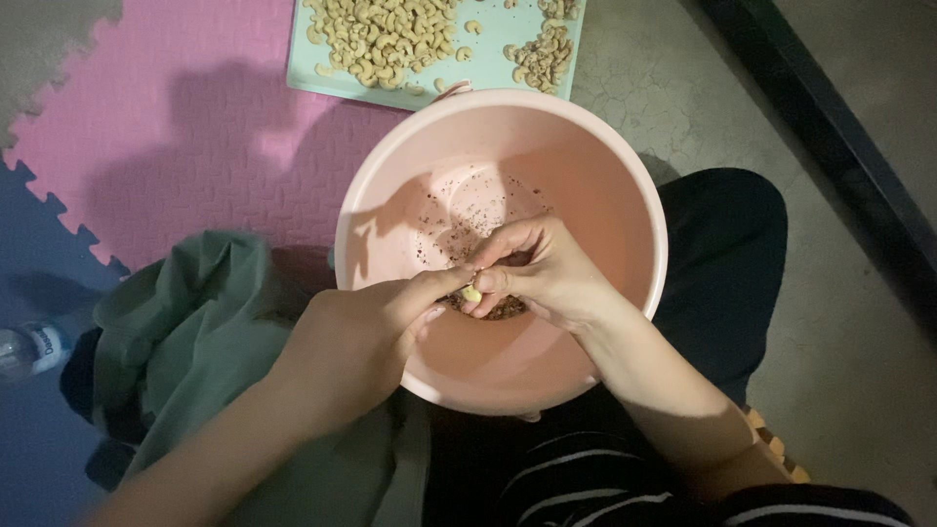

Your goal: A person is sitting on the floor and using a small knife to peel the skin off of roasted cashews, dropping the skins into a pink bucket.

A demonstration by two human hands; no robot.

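A pale cashew nut (471,292) is pinched between the fingertips of both my hands over a pink plastic bowl (605,176). My left hand (361,337) reaches in from the left rim, thumb and forefinger on the nut. My right hand (532,273) curls over it from the right, fingers closed around it. Reddish-brown skin flakes (459,220) speckle the bowl's bottom, and a small heap of them lies under my right hand.
A light blue tray (488,73) beyond the bowl holds a pile of peeled cashews (386,39) and a smaller darker pile (542,59). Pink foam mat (195,107) on the left, green cloth (185,332), a plastic bottle (29,346), concrete floor (849,322) at right.
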